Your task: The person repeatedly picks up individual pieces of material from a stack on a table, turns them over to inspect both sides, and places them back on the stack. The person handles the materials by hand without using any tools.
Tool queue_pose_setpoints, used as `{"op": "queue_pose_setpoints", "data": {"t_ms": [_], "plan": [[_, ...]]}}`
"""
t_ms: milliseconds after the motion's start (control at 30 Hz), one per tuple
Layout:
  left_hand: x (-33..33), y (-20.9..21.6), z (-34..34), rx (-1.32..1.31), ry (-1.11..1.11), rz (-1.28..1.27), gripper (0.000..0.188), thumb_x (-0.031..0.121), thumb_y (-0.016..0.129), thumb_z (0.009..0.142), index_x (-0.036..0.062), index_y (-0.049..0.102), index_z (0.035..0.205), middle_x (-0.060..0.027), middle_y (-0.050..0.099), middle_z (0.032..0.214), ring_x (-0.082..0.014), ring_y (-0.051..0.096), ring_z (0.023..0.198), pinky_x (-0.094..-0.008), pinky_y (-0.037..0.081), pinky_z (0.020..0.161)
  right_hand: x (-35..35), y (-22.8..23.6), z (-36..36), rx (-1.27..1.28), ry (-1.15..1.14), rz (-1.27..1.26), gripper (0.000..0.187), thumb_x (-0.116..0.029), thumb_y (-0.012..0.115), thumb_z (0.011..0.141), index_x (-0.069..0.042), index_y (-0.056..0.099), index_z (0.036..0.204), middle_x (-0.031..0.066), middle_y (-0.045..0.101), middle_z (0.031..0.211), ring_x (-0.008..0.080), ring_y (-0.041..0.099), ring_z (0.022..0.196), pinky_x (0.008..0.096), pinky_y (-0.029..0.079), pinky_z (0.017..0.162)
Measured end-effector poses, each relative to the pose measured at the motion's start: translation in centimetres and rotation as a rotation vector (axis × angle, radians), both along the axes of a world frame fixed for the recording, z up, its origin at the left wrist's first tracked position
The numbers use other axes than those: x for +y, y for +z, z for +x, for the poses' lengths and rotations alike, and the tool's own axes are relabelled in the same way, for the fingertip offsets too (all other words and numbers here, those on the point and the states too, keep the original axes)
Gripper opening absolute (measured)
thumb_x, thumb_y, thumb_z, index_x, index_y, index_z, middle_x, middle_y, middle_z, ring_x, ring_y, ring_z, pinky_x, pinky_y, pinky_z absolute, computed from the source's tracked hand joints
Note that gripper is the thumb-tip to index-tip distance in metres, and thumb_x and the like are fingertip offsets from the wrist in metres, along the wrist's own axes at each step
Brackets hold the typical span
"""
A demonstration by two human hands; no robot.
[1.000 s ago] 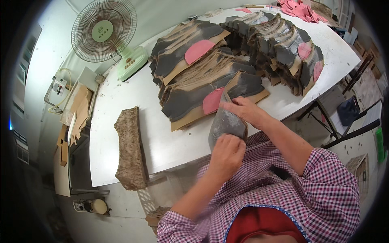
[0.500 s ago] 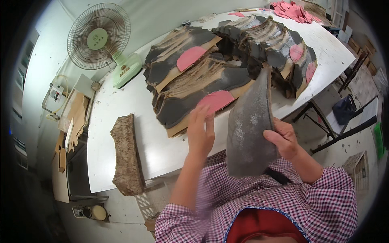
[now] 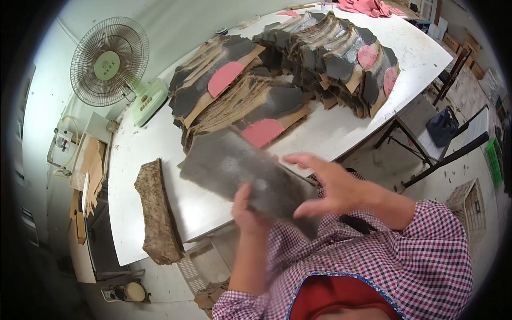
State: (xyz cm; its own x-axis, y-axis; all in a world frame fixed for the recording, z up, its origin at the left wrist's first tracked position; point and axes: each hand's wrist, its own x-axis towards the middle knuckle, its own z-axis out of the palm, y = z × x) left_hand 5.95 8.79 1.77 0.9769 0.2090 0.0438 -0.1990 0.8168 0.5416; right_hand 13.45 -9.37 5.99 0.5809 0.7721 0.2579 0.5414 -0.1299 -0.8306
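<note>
A dark grey, curved flat sheet piece (image 3: 229, 165) is held tilted above the near edge of the table. My left hand (image 3: 250, 213) grips its lower edge, thumb on the grey face and the other fingers hidden beneath. At its right end my right hand (image 3: 336, 186) has thumb and fingers spread apart; whether a fingertip touches the sheet I cannot tell. Just beyond the sheet lies a stack of grey and tan pieces (image 3: 277, 101), with a pink half-round piece (image 3: 263, 132) on its front. A brown, fuzzy-faced strip (image 3: 157, 213) rests alone at the table's left.
More stacked pieces (image 3: 330, 53) fan out across the white table (image 3: 133, 176). A green fan (image 3: 109, 64) stands at the back left, and pink pieces (image 3: 368, 7) are heaped at the far end. A chair (image 3: 453, 144) is to the right, a plastic crate (image 3: 466, 208) below it.
The grey sheet has swung from upright in my right hand to slanting leftward. My left hand came off the pink piece and took hold of it; my right hand opened.
</note>
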Motion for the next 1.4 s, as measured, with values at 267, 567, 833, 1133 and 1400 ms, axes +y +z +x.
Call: {"op": "queue_pose_setpoints", "data": {"t_ms": [267, 567, 833, 1133, 1400], "plan": [[1.7, -0.3, -2.3, 0.295, -0.079, 0.311, 0.049, 0.007, 0.060, 0.084, -0.0054, 0.048, 0.130, -0.0173, 0.059, 0.123, -0.0293, 0.058, 0.113, -0.0407, 0.047, 0.098, 1.9, -1.4, 0.3, 0.046, -0.271, 0.060, 0.035, -0.006, 0.060, 0.079, 0.006, 0.057, 0.112, 0.0196, 0.067, 0.099, 0.0310, 0.067, 0.090, 0.0346, 0.052, 0.080], [3.6, -3.0, -5.7, 0.315, -0.096, -0.043, 0.049, 0.013, 0.051, 0.080, -0.0099, 0.052, 0.123, -0.0214, 0.061, 0.119, -0.0338, 0.061, 0.109, -0.0448, 0.049, 0.096, -0.2, -5.6, 3.8, 0.430, -0.364, 0.150, 0.025, -0.018, 0.061, 0.094, 0.002, 0.058, 0.079, -0.0036, 0.051, 0.069, 0.0057, 0.043, 0.066, 0.0264, 0.041, 0.058], [-0.6, -1.4, -4.8, 0.207, -0.122, -0.065, 0.059, 0.012, 0.054, 0.073, -0.0081, 0.049, 0.128, -0.0200, 0.060, 0.121, -0.0333, 0.059, 0.110, -0.0423, 0.048, 0.096, 2.5, -6.7, 1.9, 0.808, 0.038, 0.184, 0.027, -0.018, 0.060, 0.095, 0.004, 0.065, 0.108, 0.0030, 0.067, 0.093, 0.0077, 0.057, 0.086, 0.0257, 0.049, 0.076], [-0.2, -1.6, -5.3, 0.316, -0.075, -0.075, 0.048, 0.015, 0.048, 0.081, -0.0116, 0.052, 0.122, -0.0226, 0.060, 0.120, -0.0336, 0.059, 0.110, -0.0435, 0.046, 0.099, 0.9, -3.1, 3.0, -0.189, -0.443, 0.146, 0.020, -0.015, 0.067, 0.087, -0.002, 0.064, 0.101, 0.0119, 0.062, 0.089, 0.0253, 0.060, 0.074, 0.0334, 0.050, 0.070], [-1.3, -2.0, -5.8, 0.274, 0.022, 0.066, 0.040, 0.015, 0.043, 0.086, -0.0135, 0.060, 0.107, -0.0224, 0.065, 0.110, -0.0323, 0.063, 0.104, -0.0406, 0.048, 0.095, -0.2, -0.4, -0.8, -0.112, -0.197, 0.048, 0.020, -0.010, 0.070, 0.082, -0.003, 0.064, 0.100, 0.0130, 0.064, 0.092, 0.0270, 0.064, 0.077, 0.0332, 0.051, 0.068]]}}
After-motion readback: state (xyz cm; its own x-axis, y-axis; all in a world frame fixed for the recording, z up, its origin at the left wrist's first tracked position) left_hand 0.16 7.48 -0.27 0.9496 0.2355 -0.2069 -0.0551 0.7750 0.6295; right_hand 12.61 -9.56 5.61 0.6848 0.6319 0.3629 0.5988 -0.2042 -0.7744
